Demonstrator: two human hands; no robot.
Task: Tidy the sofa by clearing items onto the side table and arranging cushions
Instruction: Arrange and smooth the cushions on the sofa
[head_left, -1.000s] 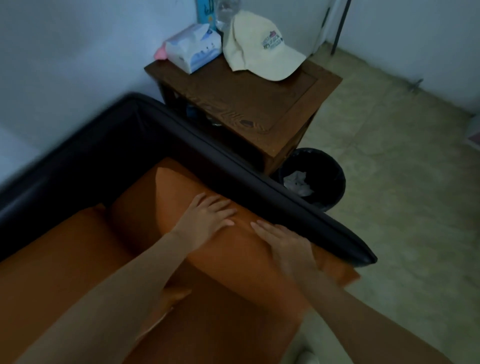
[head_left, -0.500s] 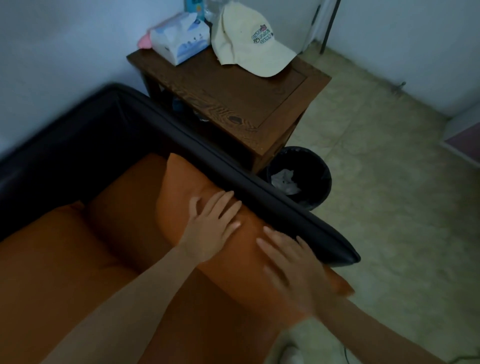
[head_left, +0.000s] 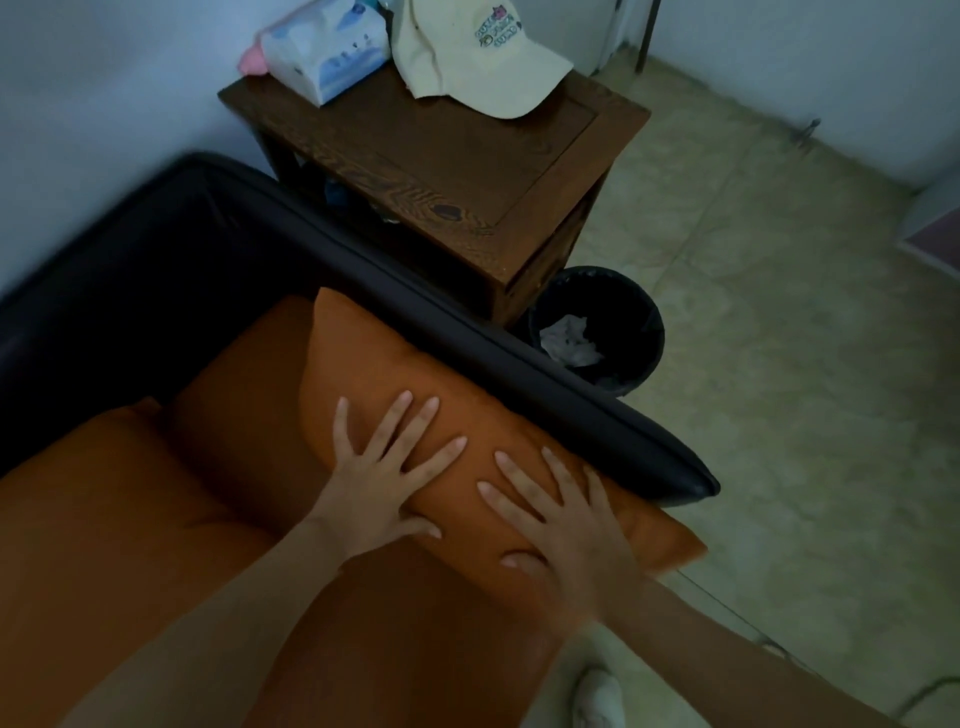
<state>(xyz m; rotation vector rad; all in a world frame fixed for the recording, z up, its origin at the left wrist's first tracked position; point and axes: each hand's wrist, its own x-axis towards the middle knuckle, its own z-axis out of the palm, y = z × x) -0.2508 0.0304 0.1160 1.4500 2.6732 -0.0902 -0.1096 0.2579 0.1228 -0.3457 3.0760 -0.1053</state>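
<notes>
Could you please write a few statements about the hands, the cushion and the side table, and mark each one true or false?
1. Both hands lie flat on the orange cushion. True: the left hand and right hand press it with spread fingers.
2. The cap lies on the sofa seat. False: it rests on the side table.
3. A tissue pack sits on the side table beside the cap. True.
4. The cushion leans against the sofa's dark armrest. True.
5. The black bin is empty. False: crumpled paper lies inside it.
</notes>
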